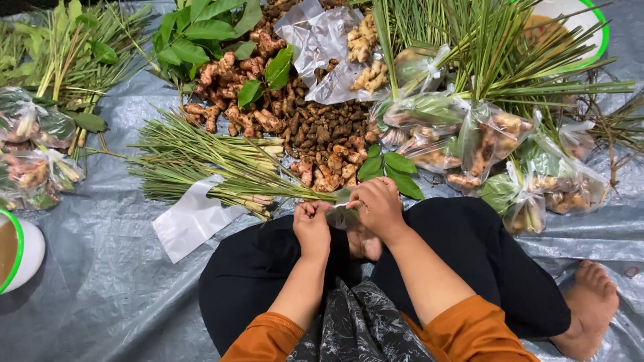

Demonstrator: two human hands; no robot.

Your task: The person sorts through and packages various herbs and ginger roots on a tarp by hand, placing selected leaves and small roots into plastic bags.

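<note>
**Two hands closed on one small clear bag**

Two hands meet over the person's lap: the left hand (312, 224) and the right hand (377, 206) each pinch the small clear bag (342, 216) between curled fingers, both grips shut tight on it. What the bag holds is too small to tell. It sits just in front of the crossed legs, at the near edge of the spread.

Touching the bag's far side are the cut ends of a lemongrass bundle (201, 161), with an empty plastic bag (191, 218) lying flat beside it. Beyond lies a loose pile of roots (315, 134), with green leaves (392, 167) on it.

Judged from how things lie, the packing is well along but not done: filled bags (483, 154) crowd the right side and more filled bags (33, 161) lie at the left, yet much root and lemongrass is loose.

Open room is scarce ahead. The grey tarp (94, 288) is bare at the near left, up to a green-rimmed bowl (17, 251) at the edge. A bare foot (590, 308) rests near right.
</note>
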